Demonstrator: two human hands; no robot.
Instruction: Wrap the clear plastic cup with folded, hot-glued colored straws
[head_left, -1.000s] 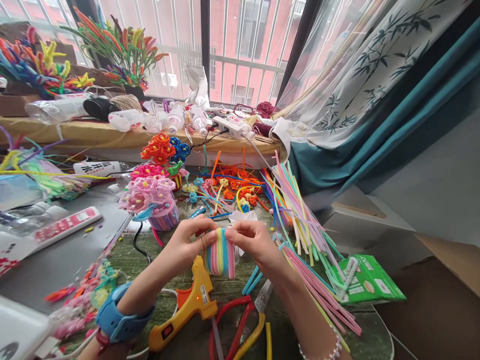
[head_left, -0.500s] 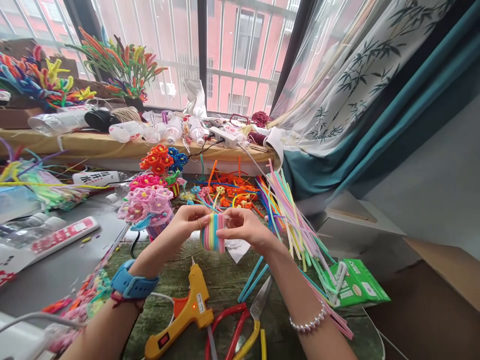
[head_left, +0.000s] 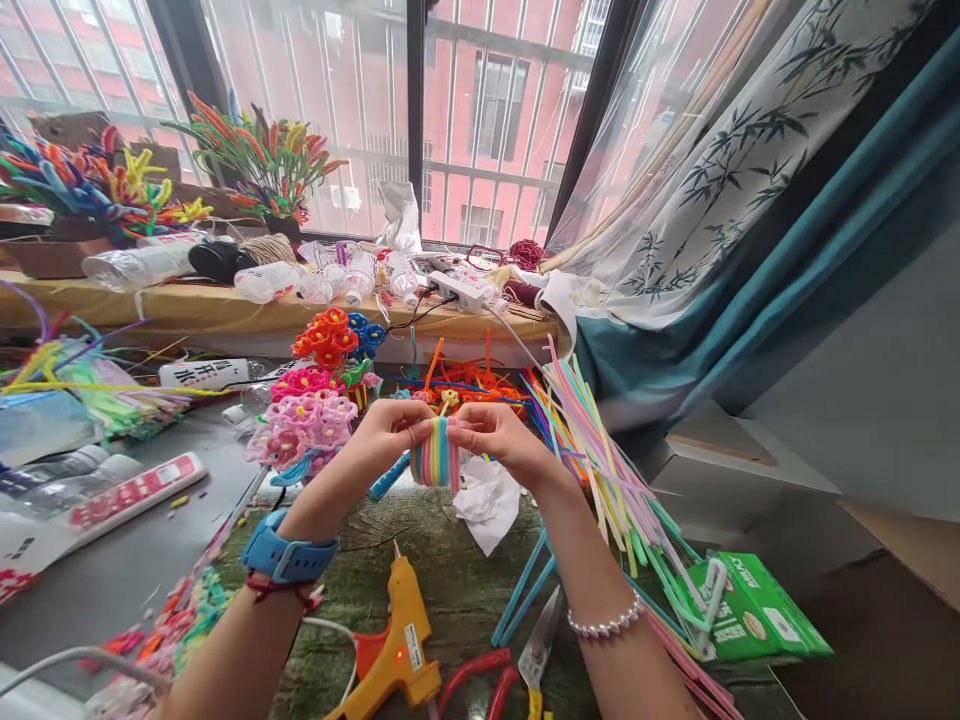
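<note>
Between my two hands is a small rolled band of striped pastel pipe cleaners (head_left: 435,462), in pink, yellow and blue. My left hand (head_left: 397,432) pinches its upper left edge. On the upper right, my right hand (head_left: 486,437) grips the same band with thumb and fingers. A pale yellow tip pokes up behind the band. Below my hands a yellow glue gun (head_left: 405,640) lies with its red light on. Crumpled white paper (head_left: 487,500) rests just under my right hand. Scissors (head_left: 538,640) and red-handled pliers (head_left: 487,680) lie near the bottom edge.
Pink flower bouquet (head_left: 304,430) stands left of my hands. Long pastel pipe cleaners (head_left: 600,440) spread at the right, beside a green packet (head_left: 765,610). Orange pieces (head_left: 480,380) lie behind. Bottles (head_left: 142,265) and a power strip (head_left: 457,290) line the sill.
My right fingers have shifted up from the band's front face to its top edge. The view has moved, so the surroundings sit slightly lower and further right, and more of the white paper shows.
</note>
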